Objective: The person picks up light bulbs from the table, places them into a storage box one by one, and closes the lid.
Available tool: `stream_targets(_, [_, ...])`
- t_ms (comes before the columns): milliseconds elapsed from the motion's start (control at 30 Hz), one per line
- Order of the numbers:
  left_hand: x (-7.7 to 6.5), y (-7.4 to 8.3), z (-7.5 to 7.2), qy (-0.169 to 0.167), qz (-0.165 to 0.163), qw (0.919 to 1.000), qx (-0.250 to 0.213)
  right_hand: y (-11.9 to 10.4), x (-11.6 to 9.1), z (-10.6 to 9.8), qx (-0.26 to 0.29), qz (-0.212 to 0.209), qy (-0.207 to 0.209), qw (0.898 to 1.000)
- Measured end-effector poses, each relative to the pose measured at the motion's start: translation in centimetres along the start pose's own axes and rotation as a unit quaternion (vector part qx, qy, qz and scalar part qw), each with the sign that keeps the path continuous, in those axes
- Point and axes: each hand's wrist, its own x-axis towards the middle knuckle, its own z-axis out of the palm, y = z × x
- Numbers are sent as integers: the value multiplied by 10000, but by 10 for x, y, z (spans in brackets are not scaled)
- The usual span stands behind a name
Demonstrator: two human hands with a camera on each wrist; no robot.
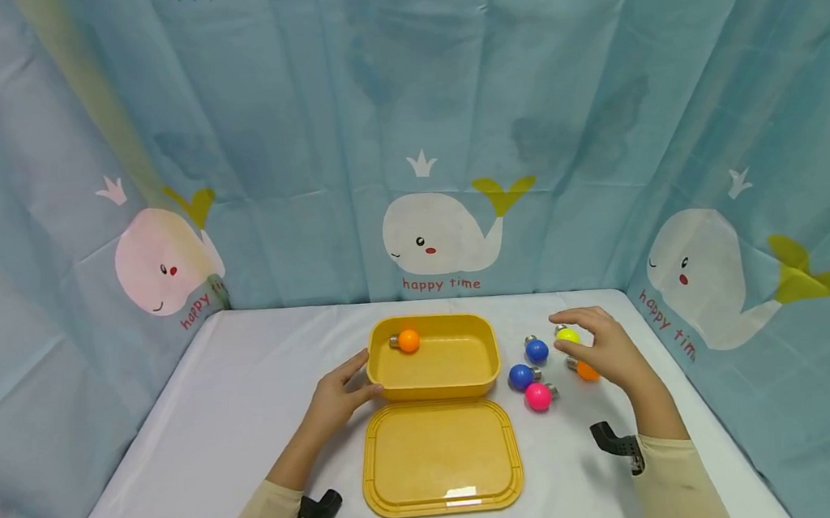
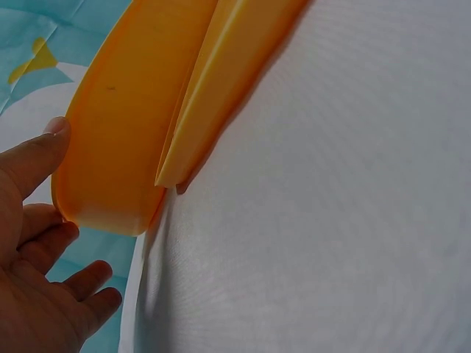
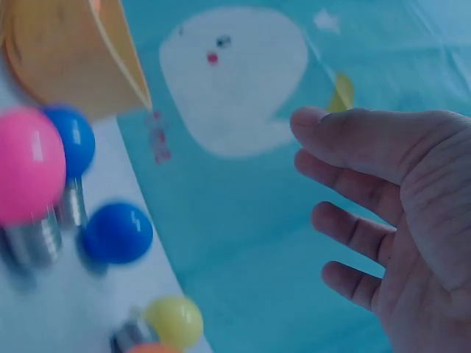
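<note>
- The right hand (image 1: 609,349) is hovering over the far part of the loose bulbs, its thumb and fingers curved and apart, with nothing gripped between them.
- The yellow bulb (image 1: 570,335) is lying on the table (image 1: 181,448), right of the box (image 1: 437,392), and in the head view it is showing in the gap between thumb and fingers; a pick of this bulb is seemingly the step in hand.
- The right wrist view is blurring the bulbs, so the height of the hand is hard to judge, but it appears to be clear of the yellow one.
- For a good pick, the fingertips should be coming down on both sides of the round part together, since a push from one side alone would likely be rolling it away.
- The right orange bulb (image 1: 588,371) is lying just nearer than the yellow one, so the thumb should be passing between the two without nudging it.
- The far blue bulb (image 1: 537,352), near blue bulb (image 1: 521,377) and pink bulb (image 1: 539,396) are lying to the left; a carry toward the box should be going above them.
- The left hand (image 1: 333,400) is holding the left end of the box between thumb and fingers, which is usefully bracing it.
- Inside, the other orange bulb (image 1: 409,341) is resting toward the far left, so the right half is offering the safer landing.
- The lid (image 1: 441,458) is lying flat on the near side of the box, outside the carrying path.
</note>
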Motion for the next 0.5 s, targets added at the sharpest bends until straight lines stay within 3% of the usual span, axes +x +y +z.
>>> stream_targets(267, [0,-1,1,-20,-32,10000,25,44,-9,-9,-139,928,-417,9947])
stream_targets(500, [-1,1,0,-8,-36,10000,-29,77,-16,-9,-214,1369,-845,9867])
